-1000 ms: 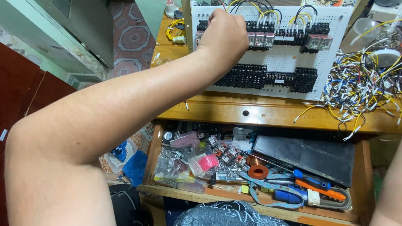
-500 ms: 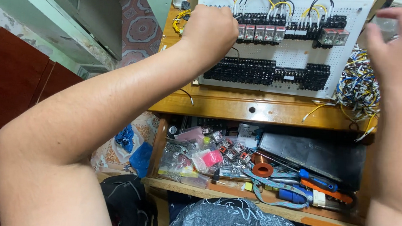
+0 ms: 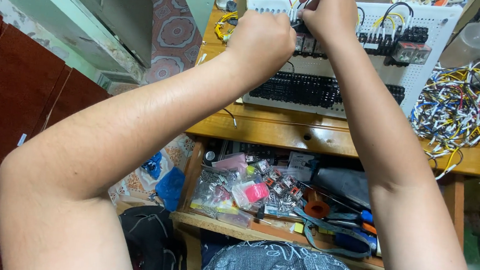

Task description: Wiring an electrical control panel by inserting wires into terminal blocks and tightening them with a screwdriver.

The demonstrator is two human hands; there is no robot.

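Two hands are up at the white board [image 3: 422, 69] on the desk [image 3: 319, 138]. The left hand [image 3: 261, 42] is closed in a fist at the top row of small black parts [image 3: 310, 43]. The right hand [image 3: 329, 10] pinches something thin there, maybe a wire; I cannot tell. A hard tug could pull a wire loose. An elbow could bump the open drawer [image 3: 280, 204] or knock down the wire pile [image 3: 470, 110].

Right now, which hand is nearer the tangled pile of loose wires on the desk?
Right. The right hand is at the top of the white panel, left of the wire pile; the left hand sits farther left.
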